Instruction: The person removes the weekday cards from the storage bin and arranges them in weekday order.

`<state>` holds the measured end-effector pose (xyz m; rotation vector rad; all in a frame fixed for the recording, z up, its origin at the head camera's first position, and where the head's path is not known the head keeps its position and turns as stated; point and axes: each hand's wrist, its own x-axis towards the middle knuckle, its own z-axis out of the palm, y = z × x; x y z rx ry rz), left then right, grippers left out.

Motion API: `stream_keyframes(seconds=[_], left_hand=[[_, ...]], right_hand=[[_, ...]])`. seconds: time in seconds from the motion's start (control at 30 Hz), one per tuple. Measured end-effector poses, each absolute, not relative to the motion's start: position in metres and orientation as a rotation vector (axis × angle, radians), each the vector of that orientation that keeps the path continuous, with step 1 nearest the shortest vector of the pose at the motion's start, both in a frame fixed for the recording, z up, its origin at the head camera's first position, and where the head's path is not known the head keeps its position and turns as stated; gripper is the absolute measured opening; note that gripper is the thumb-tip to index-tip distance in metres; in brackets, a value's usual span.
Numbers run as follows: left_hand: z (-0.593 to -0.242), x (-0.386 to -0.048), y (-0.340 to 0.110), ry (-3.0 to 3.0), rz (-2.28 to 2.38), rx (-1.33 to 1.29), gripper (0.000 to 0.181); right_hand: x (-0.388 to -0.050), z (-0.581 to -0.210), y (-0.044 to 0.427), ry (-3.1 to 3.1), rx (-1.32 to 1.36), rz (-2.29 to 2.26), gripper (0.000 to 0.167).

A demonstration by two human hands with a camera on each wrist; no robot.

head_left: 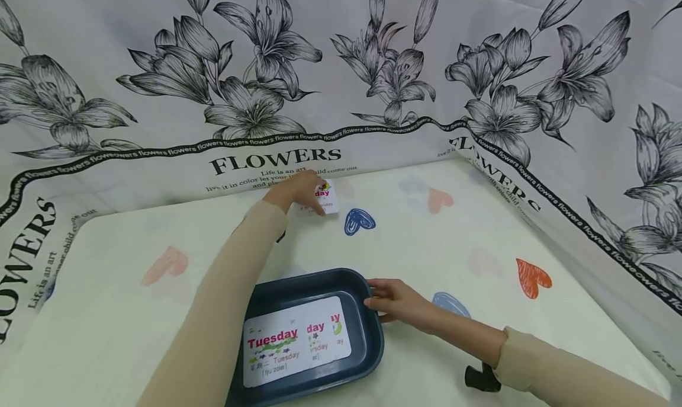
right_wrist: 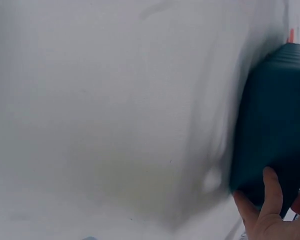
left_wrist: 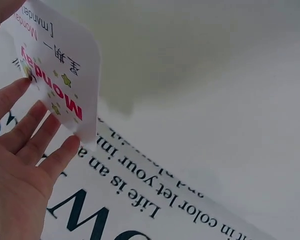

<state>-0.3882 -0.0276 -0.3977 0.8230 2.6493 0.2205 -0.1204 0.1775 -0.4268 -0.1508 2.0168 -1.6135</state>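
At the far side of the table, my left hand (head_left: 293,190) holds a white card (head_left: 329,202) by its edges. The left wrist view shows this card (left_wrist: 70,60) tilted up, with "Monday", Chinese characters and small stars printed on it; fingertips touch one edge and the thumb is mostly out of frame. Nearer to me, my right hand (head_left: 401,301) grips the right rim of a dark blue tray (head_left: 370,353). Its fingers lie against the tray's outer wall (right_wrist: 270,120) in the right wrist view. Overlapping cards lie in the tray, a "Tuesday" card (head_left: 272,356) on top.
A cream tablecloth (head_left: 442,247) printed with hearts covers the table. White cloth (head_left: 373,140) with black flowers and lettering hangs behind and along the sides. My left sleeve (head_left: 213,300) hides the tray's left part. A black strap piece (head_left: 482,378) is at my right wrist.
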Motion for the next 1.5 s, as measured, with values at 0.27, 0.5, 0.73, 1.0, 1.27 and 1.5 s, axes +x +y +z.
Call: stream_keyframes(seconds=[0.27, 0.5, 0.73, 1.0, 1.27, 1.5], left_hand=[[-0.409, -0.387, -0.035, 2.625, 0.249, 0.723, 0.089], [-0.416, -0.385, -0.045, 2.623, 0.265, 0.692, 0.093], [-0.418, -0.381, -0.05, 2.553, 0.275, 0.613, 0.086], [-0.411, -0.374, -0.043, 2.605, 0.197, 0.68, 0.082], [-0.396, -0.372, -0.039, 2.652, 0.05, 0.83, 0.076], [-0.378, -0.356, -0.05, 2.664, -0.006, 0.983, 0.067]], right_hand=[[-0.12, -0.426, 0.171, 2.012, -0.161, -1.6, 0.05], [-0.12, -0.426, 0.164, 1.997, -0.184, -1.602, 0.05], [-0.12, -0.426, 0.162, 2.016, -0.174, -1.585, 0.05], [-0.119, -0.427, 0.165, 2.011, -0.166, -1.596, 0.051], [-0.118, -0.427, 0.171, 2.044, -0.142, -1.594, 0.052], [-0.119, -0.428, 0.176, 2.045, -0.138, -1.608, 0.052]])
